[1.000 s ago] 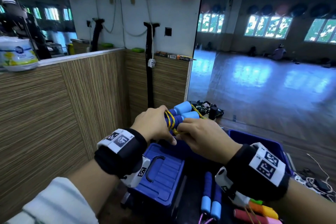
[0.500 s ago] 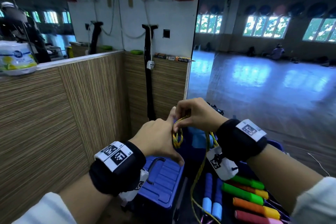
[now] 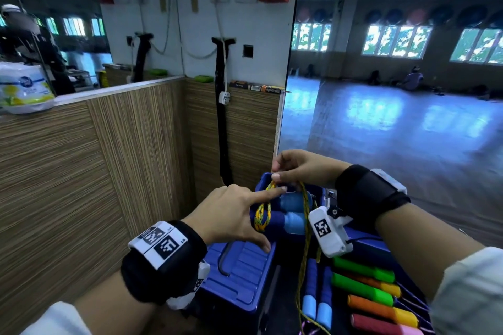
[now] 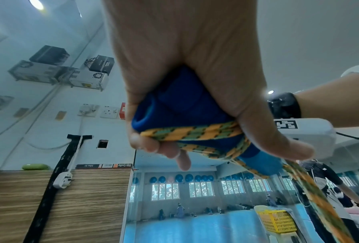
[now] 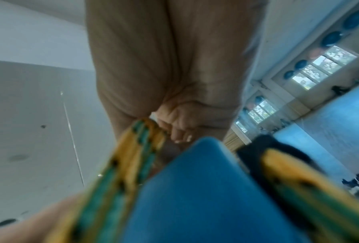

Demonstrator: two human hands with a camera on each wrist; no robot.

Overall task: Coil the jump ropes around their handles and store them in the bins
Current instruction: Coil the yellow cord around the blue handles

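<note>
The pair of blue foam-covered jump-rope handles (image 3: 288, 211) lies side by side in the left hand (image 3: 231, 219), raised above the open blue plastic bin (image 3: 324, 198), whose ribbed blue lid (image 3: 239, 275) hangs at about seven o'clock of the hands. The left wrist view shows the left hand's fingers and thumb clenched round both handles, pinning a few turns of the yellow-and-green braided rope (image 3: 262, 215) against the foam, while its index finger points out toward two o'clock. The right hand (image 3: 302, 168), at one o'clock of the left, pinches a loop of the same rope between thumb and fingertips, and the free length trails down toward six o'clock over other foam-handled ropes in green, orange, red and blue (image 3: 364, 288). The bundle looks light; the foam should give and grip well, so the middle of the handles seems the sound place to hold. The braid looks limp and springy, likely to slacken and unwind if tension drops, so it is best taken close to the coil and kept taut
</note>
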